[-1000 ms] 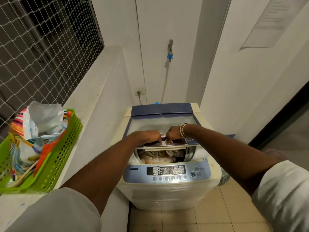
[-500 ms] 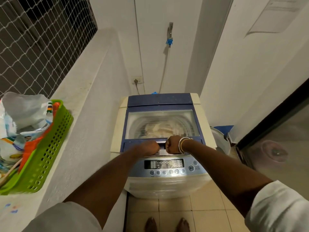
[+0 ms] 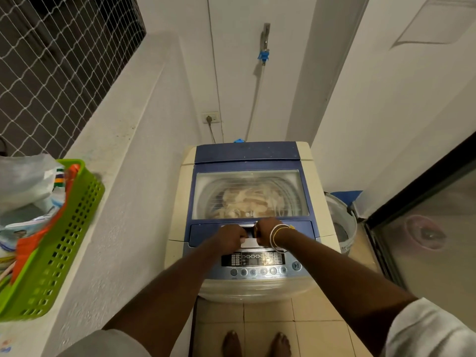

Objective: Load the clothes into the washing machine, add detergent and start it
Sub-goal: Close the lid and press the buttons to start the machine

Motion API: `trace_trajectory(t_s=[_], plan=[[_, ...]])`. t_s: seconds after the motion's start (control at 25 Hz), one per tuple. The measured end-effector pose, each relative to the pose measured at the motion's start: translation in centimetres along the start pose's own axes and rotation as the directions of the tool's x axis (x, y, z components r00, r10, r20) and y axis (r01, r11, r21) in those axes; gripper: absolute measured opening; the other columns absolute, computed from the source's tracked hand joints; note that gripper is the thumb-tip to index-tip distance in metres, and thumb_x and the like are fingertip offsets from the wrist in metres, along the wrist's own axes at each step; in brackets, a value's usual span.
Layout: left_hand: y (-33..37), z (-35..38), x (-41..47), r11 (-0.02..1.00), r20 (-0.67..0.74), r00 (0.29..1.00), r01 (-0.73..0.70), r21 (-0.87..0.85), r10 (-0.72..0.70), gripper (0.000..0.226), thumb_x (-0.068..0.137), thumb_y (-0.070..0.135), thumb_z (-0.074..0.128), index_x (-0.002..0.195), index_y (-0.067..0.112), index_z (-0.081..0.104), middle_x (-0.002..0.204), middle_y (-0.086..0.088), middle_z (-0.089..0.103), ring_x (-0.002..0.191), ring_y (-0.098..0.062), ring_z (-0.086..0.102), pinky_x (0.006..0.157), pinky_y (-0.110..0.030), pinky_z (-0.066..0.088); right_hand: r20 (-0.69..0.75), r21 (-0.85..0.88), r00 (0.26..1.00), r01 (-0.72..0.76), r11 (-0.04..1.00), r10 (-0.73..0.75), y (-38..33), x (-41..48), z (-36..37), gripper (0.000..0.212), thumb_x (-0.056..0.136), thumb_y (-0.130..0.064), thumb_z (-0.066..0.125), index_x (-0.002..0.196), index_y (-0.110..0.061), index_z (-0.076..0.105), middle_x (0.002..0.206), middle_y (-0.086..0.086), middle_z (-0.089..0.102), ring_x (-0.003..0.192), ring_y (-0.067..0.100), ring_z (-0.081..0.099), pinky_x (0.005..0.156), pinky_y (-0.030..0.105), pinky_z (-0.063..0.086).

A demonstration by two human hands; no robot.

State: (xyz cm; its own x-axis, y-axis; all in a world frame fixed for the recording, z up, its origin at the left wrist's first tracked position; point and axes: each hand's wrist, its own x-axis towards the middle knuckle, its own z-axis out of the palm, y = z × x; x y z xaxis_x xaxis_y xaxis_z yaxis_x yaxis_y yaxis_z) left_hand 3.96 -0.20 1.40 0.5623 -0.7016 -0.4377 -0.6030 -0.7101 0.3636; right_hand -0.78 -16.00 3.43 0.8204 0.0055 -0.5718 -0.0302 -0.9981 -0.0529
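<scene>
While left hand [image 3: 230,239] and right hand [image 3: 268,231] both clutch the lid handle [image 3: 250,231], the start button [image 3: 296,265] lies just nearer the person — rightward, closest to the right hand.

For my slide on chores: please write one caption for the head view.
The left hand and right hand hold the lid handle of the washing machine, clothes visible inside.

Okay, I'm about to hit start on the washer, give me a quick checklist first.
1. Lid down flat: ok.
2. Clothes inside, seen through the lid: ok.
3. Detergent added: cannot tell.
4. Plug in the socket: ok.
5. Hose on the tap: ok.
6. A hand free for the start button: not ok; left hand and right hand both grip the handle.
</scene>
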Motion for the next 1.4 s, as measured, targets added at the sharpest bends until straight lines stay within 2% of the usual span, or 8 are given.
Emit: trace_trajectory(t_s=[0.24,0.4,0.56,0.72,0.84,1.08,1.2,1.4], plan=[[-0.3,0.5,0.5,0.993,-0.042,0.999,0.001,-0.118,-0.006,0.021,0.093,0.012,0.056,0.108,0.008,0.071,0.107,-0.011,0.07,0.099,-0.025,0.064,0.078,-0.026,0.038,0.059,-0.006,0.998,0.002,1.0,-0.002,0.2,1.8,0.2,0.023,0.082,-0.022,0.069,0.103,-0.016,0.073,0.1,0.01,0.073,0.091,0.029,0.069,0.072,0.029,0.052],[-0.7,0.4,0.4,0.992,-0.057,0.998,-0.037,-0.122,0.03,0.018,0.091,0.013,0.059,0.105,0.01,0.071,0.107,-0.008,0.069,0.098,-0.022,0.063,0.081,-0.03,0.043,0.07,-0.041,0.997,0.023,0.999,-0.02,0.0,1.9,0.0,0.024,0.083,-0.023,0.069,0.105,-0.014,0.072,0.102,0.01,0.072,0.094,0.029,0.068,0.069,0.028,0.047],[-1.0,1.0,-0.2,0.977,-0.16,0.985,-0.092,-0.193,0.061,0.011,0.088,0.009,0.062,0.095,0.014,0.069,0.098,-0.001,0.068,0.084,-0.01,0.059,0.075,-0.025,0.043,-0.013,0.013,1.0,-0.003,1.0,0.004,-0.3,0.9,0.2,0.023,0.081,-0.018,0.068,0.103,-0.014,0.073,0.098,0.01,0.072,0.093,0.029,0.068,0.068,0.028,0.049],[-1.0,2.9,-1.5,0.956,-0.335,0.942,-0.112,-0.272,0.015,0.027,0.08,-0.005,0.057,0.09,0.018,0.064,0.082,0.003,0.062,0.074,-0.013,0.057,0.069,-0.035,0.049,-0.191,0.178,0.978,-0.052,0.983,0.086,-0.5,-1.4,1.1,0.014,0.081,-0.013,0.064,0.094,-0.015,0.069,0.089,0.008,0.071,0.084,0.029,0.068,0.063,0.029,0.049],[-0.3,4.6,-2.6,0.958,-0.437,0.899,-0.145,-0.248,0.023,0.039,0.078,-0.014,0.053,0.107,0.009,0.066,0.103,-0.007,0.066,0.093,-0.021,0.061,0.08,-0.039,0.052,-0.375,0.271,0.917,-0.033,0.962,0.137,-0.3,-3.8,3.5,0.009,0.086,-0.02,0.061,0.094,-0.02,0.065,0.094,0.005,0.069,0.091,0.027,0.064,0.068,0.032,0.05],[0.1,4.7,-5.4,0.97,-0.564,0.825,-0.127,-0.208,-0.013,0.034,0.099,0.013,0.046,0.13,0.004,0.056,0.128,-0.014,0.061,0.116,-0.026,0.058,0.099,-0.04,0.049,-0.588,0.268,0.801,0.067,0.961,0.109,-0.8,-6.3,6.4,0.033,0.093,-0.035,0.052,0.118,-0.015,0.058,0.11,0.01,0.062,0.104,0.031,0.054,0.083,0.042,0.05],[0.0,4.9,-6.7,0.992,-0.565,0.822,-0.12,-0.038,0.078,0.04,0.098,0.018,0.048,0.135,0.002,0.052,0.137,-0.014,0.056,0.125,-0.029,0.053,0.104,-0.047,0.043,-0.556,0.279,0.819,0.025,0.96,0.141,-1.6,-6.9,7.4,0.053,0.095,-0.04,0.05,0.135,-0.005,0.05,0.131,0.017,0.057,0.123,0.034,0.049,0.102,0.043,0.044],[0.9,6.2,-9.3,0.987,-0.443,0.891,-0.037,0.157,0.104,0.055,0.099,0.033,0.044,0.147,0.008,0.037,0.153,-0.013,0.038,0.142,-0.031,0.034,0.115,-0.053,0.03,-0.46,0.3,0.872,-0.022,0.954,0.165,-2.9,-8.7,9.1,0.069,0.099,-0.051,0.038,0.152,-0.008,0.028,0.16,0.013,0.025,0.149,0.029,0.019,0.121,0.047,0.02]])
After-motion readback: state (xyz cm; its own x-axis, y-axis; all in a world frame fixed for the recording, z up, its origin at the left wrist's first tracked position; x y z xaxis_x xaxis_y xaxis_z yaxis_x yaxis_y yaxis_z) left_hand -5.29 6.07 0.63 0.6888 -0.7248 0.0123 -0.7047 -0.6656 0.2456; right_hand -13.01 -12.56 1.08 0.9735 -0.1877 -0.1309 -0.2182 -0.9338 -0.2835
